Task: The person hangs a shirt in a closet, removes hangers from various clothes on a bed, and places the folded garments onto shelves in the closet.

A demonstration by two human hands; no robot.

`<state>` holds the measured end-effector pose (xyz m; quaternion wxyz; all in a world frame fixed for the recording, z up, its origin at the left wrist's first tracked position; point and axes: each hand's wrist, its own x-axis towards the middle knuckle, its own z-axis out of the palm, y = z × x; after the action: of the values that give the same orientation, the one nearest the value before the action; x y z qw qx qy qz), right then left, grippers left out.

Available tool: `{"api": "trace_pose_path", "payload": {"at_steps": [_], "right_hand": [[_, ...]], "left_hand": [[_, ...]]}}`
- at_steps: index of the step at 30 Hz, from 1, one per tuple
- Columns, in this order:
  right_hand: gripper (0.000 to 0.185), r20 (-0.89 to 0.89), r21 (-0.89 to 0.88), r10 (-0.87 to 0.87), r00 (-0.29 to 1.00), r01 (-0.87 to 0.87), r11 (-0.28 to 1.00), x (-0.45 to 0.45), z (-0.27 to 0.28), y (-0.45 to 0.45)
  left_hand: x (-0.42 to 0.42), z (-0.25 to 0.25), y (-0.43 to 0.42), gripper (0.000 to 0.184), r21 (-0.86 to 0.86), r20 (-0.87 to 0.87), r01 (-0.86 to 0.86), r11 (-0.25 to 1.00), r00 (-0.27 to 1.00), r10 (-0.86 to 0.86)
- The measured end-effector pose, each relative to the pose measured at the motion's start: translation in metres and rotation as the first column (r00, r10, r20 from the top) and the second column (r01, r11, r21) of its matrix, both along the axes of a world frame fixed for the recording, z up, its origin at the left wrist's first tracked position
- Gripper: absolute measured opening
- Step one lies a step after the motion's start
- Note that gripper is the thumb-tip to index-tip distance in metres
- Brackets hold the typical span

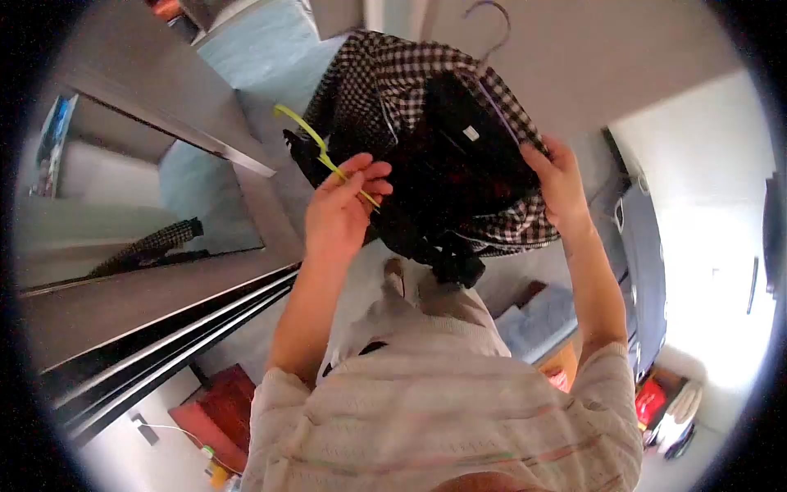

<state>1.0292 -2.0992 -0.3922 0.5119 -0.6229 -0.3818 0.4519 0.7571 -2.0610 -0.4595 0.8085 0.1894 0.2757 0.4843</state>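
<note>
Held rumpled in mid-air: a black-and-white checked garment [410, 61], open to its dark lining [484, 176] and small white label [470, 133]; inside its edge, a purplish hanger [507, 37] with protruding hook; slanting across its left side, a slim yellow-green hanger [315, 138].

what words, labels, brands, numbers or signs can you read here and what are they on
No text can be read in this picture.
White label on the dark inside of the checked garment: too small to read.
Red item at the lower right: too blurred to tell whether it bears any print.
</note>
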Motion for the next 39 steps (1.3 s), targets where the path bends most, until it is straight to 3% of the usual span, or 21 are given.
{"api": "trace_pose_path", "payload": {"at_steps": [2,6,11,12,16,21,22,24,27,33,39], "right_hand": [[0.015,-0.065,0.036,0.023,0.998,-0.021,0.999,-0.009,-0.004,0.015],[0.018,-0.042,-0.065,0.078,0.996,-0.081,0.995,-0.023,-0.004,0.067],[0.022,-0.151,-0.053,0.151,0.977,-0.161,0.986,-0.03,-0.012,0.161],[0.022,-0.273,-0.072,0.155,0.949,-0.181,0.981,-0.035,-0.005,0.183],[0.02,-0.21,-0.041,0.225,0.952,-0.238,0.97,-0.039,-0.025,0.271],[0.019,-0.216,-0.098,0.277,0.936,-0.303,0.948,-0.082,-0.04,0.412],[0.018,-0.221,-0.07,0.304,0.927,-0.326,0.943,-0.062,-0.034,0.401],[0.019,-0.218,-0.041,0.336,0.916,-0.353,0.935,-0.069,-0.037,0.423],[0.017,-0.117,-0.121,0.192,0.974,-0.206,0.971,-0.108,-0.03,0.474],[0.019,-0.133,-0.062,0.334,0.933,-0.344,0.937,-0.139,-0.045,0.604],[0.011,-0.244,0.067,0.359,0.901,-0.354,0.933,-0.176,-0.027,0.699]], "left_hand": [[-0.006,0.003,0.008,0.022,0.009,-0.055,-0.037,0.999,0.998,0.038],[-0.02,0.011,0.051,0.023,-0.039,-0.164,-0.117,0.992,0.98,0.109],[-0.041,0.014,0.149,0.024,0.092,-0.259,-0.202,0.975,0.941,0.219],[-0.046,0.01,0.174,0.025,0.098,-0.285,-0.221,0.97,0.928,0.24],[-0.079,-0.002,0.263,0.026,0.119,-0.343,-0.251,0.961,0.898,0.277],[-0.143,-0.01,0.36,0.023,0.076,-0.56,-0.33,0.941,0.767,0.314],[-0.127,0.0,0.336,0.023,0.103,-0.605,-0.339,0.935,0.725,0.33],[-0.141,-0.001,0.34,0.023,0.113,-0.654,-0.334,0.936,0.684,0.323],[-0.171,0.004,0.386,0.024,0.101,-0.69,-0.3,0.948,0.666,0.284],[-0.213,0.008,0.526,0.026,0.095,-0.82,-0.182,0.979,0.543,0.181],[-0.24,0.017,0.643,0.026,0.182,-0.701,-0.183,0.966,0.665,0.258]]}}
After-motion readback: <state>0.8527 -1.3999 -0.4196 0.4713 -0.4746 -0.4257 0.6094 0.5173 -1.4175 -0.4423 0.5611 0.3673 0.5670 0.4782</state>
